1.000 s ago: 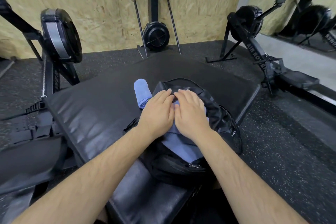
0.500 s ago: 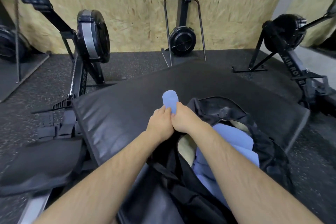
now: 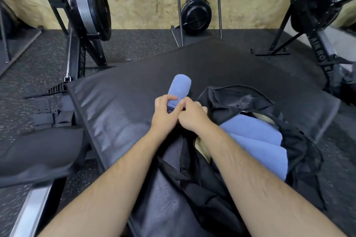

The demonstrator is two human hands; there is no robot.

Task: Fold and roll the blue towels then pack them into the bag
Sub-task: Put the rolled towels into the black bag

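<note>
A rolled blue towel [image 3: 180, 87] lies on the black padded mat [image 3: 119, 102], just left of the open black bag [image 3: 240, 100]. My left hand [image 3: 163, 113] grips the near end of this roll from the left. Pressed against it, my right hand [image 3: 192, 115] holds the same end from the right. Inside the bag's open mouth lie other blue towels [image 3: 254, 136], folded and stacked. The near end of the roll is hidden under my fingers.
Rowing machines stand around the mat: one at the left [image 3: 88, 5], one upright against the chipboard wall [image 3: 196, 15], one at the right [image 3: 317, 5]. A black seat pad [image 3: 38, 156] sits at the lower left. Speckled rubber floor surrounds the mat.
Both hands left the towels inside the bag and moved left onto the rolled towel beside it. They now grip its near end. The view has shifted left and closer.
</note>
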